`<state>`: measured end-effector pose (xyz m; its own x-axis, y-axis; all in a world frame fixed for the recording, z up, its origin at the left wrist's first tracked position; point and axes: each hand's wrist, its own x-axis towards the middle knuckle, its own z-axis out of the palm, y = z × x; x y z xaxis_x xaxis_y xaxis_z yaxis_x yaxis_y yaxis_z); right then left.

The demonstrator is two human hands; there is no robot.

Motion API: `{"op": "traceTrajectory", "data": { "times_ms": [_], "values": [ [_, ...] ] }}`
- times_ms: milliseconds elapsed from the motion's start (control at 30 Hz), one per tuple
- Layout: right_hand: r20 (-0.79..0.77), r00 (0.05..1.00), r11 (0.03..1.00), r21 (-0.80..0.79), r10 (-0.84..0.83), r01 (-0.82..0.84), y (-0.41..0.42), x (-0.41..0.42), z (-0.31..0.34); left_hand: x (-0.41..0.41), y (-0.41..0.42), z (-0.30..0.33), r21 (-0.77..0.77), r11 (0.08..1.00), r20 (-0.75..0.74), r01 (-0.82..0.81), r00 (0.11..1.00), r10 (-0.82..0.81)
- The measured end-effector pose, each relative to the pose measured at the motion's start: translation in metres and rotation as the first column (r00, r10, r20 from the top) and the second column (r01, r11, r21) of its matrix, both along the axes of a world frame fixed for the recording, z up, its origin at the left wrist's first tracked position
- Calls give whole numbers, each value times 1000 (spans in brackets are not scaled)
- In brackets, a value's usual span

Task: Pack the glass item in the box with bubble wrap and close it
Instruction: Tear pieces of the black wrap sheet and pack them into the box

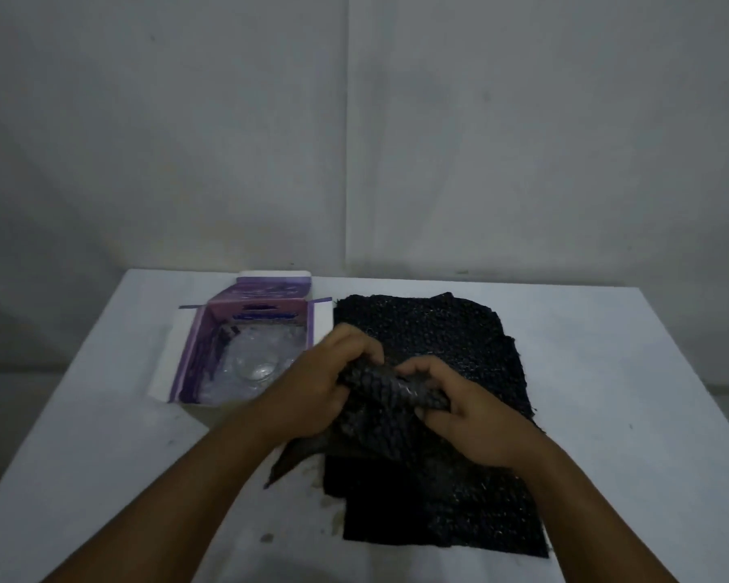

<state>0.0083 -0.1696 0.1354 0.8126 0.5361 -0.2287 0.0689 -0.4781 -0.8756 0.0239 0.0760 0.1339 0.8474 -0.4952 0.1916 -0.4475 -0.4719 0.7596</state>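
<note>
With the clear glass item [258,369] already in the open purple cardboard box [245,351] at ten o'clock, left hand [312,385] and right hand [476,418] pinch black bubble wrap [430,330]; padding and closing remain.

A: What colours on that box [245,347]?
B: Purple walls, white flaps, darker purple print on the far panel.
A: And inside?
B: Clear wrap [266,342], clear glass [259,370].
A: The sheets [438,330]?
B: Black, dotted with rows of bubbles, glinting. White table [102,414], grey wall [354,119].
</note>
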Motion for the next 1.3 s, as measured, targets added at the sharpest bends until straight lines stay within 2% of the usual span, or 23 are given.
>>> {"op": "traceTrajectory", "data": {
  "times_ms": [133,233,367,433,467,533,600,667,733,767,800,867,933,967,1033,1100,1167,1233,1300],
  "values": [
    [-38,999,983,183,-3,10,48,12,22,11,57,14,22,993,14,-116,993,116],
    [14,1000,979,205,-25,22,87,26,18,16,96,24,79,984,-30,-159,986,161],
    [-51,998,984,172,-26,34,135,48,11,17,137,29,199,968,-43,-156,985,168],
    [80,997,999,39,-17,14,155,60,3,22,148,17,249,948,39,-199,980,195],
    [195,981,999,-44,1,8,165,65,-1,26,151,8,210,948,40,-241,970,238],
    [431,901,985,-167,47,29,185,77,-14,32,151,-3,10,915,-97,-403,911,402],
    [547,834,955,-276,63,109,202,86,-19,40,151,-16,-62,831,-149,-553,828,540],
    [623,780,913,-354,69,202,210,96,-26,42,149,-27,22,808,-98,-588,803,587],
    [719,657,830,-495,226,257,216,102,-36,42,144,-37,113,806,9,-581,812,584],
    [742,583,780,-564,332,273,217,104,-43,43,142,-45,151,803,72,-577,816,573],
    [732,550,736,-616,403,280,219,106,-48,46,140,-53,184,795,97,-579,815,571],
    [677,565,682,-686,472,254,225,105,-54,50,136,-66,344,755,93,-558,820,564],
    [559,614,594,-785,557,176,232,103,-58,52,133,-76,657,640,87,-399,883,462],
    [517,613,546,-822,597,161,234,103,-63,53,132,-80,755,577,54,-312,907,419],
    [454,641,502,-856,620,121,235,102,-72,57,130,-83,805,554,-57,-214,900,431],
    [449,666,525,-845,596,100,235,103,-78,64,130,-84,738,650,-242,-182,827,507],
    [442,692,562,-825,571,63,237,105,-77,66,132,-81,685,717,-338,-131,814,472],
    [481,708,626,-776,517,69,239,106,-71,67,133,-80,689,715,-309,-115,846,434],
    [536,720,701,-706,441,96,238,109,-72,65,132,-80,669,713,-239,-213,846,477]
  ]
}}
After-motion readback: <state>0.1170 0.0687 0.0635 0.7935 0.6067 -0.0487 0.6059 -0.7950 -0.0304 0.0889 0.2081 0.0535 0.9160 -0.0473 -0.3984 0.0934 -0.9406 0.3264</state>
